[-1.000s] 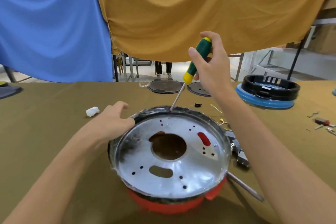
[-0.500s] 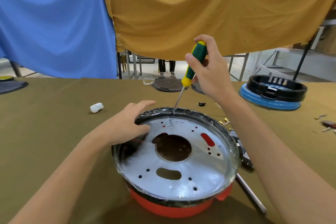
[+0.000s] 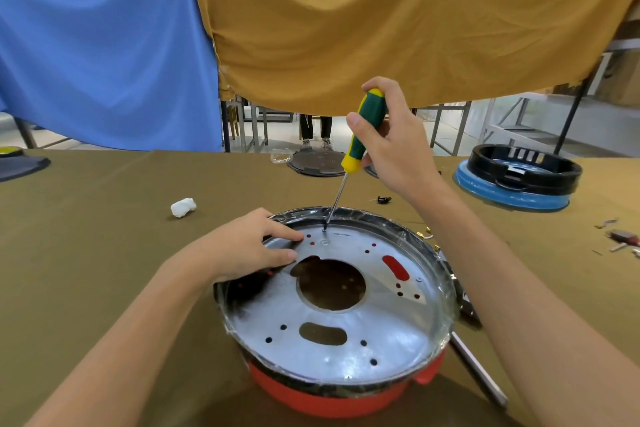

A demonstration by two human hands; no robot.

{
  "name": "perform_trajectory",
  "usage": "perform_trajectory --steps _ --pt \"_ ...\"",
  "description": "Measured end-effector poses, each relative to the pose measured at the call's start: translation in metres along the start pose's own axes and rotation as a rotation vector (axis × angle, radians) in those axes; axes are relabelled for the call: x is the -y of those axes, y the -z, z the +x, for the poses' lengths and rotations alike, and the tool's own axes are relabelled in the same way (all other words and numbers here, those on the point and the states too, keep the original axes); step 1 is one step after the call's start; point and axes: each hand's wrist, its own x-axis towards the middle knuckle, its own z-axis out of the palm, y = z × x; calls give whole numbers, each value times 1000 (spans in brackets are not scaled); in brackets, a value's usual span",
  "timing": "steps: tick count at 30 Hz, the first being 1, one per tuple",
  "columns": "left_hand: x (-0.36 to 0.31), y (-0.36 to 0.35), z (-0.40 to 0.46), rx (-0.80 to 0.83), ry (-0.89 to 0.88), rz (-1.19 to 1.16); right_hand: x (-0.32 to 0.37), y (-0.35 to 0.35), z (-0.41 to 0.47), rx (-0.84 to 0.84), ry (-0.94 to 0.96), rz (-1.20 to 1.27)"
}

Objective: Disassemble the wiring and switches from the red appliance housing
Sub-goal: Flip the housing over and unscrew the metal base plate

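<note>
while the left hand [image 3: 249, 246] rests flat on the metal plate [image 3: 346, 340], the right hand [image 3: 394, 146], gripping the screwdriver [image 3: 363, 130], should press straight into the far screw [image 3: 325, 229] so it won't slip.

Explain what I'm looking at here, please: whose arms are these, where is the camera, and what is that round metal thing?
No robot here: a person works with bare hands, filmed by a wide-angle camera on their head, looking forward and down. The right hand grips a green and yellow screwdriver, its tip set near the far edge of a shiny metal plate. The plate sits in a red appliance housing, which the left hand steadies with fingers resting on the plate. All stands on a table with an olive cloth. Farther off lie a white wad and a black ring on a blue base.
</note>
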Motion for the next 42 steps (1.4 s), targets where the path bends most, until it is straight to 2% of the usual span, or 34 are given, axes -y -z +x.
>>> perform_trajectory --steps 14,21,26,29,34,39,42 --pt "6 -1 5 -5 -22 -13 -5 1 -1 -22 -33 -34" --pt "8 -3 7 1 -7 -16 16 -3 3 144 56 -46" --pt "8 5 13 51 -27 31 34 -17 3 169 96 -151" --pt "1 17 26 85 -53 74 44 -24 5 148 105 -258" --pt "-1 11 42 31 -127 -50 39 -21 7 64 50 -301" --pt "6 4 44 16 -125 -85 40 -18 11 132 23 -254" --pt "6 3 43 14 -137 -100 42 -12 16 234 46 -214"
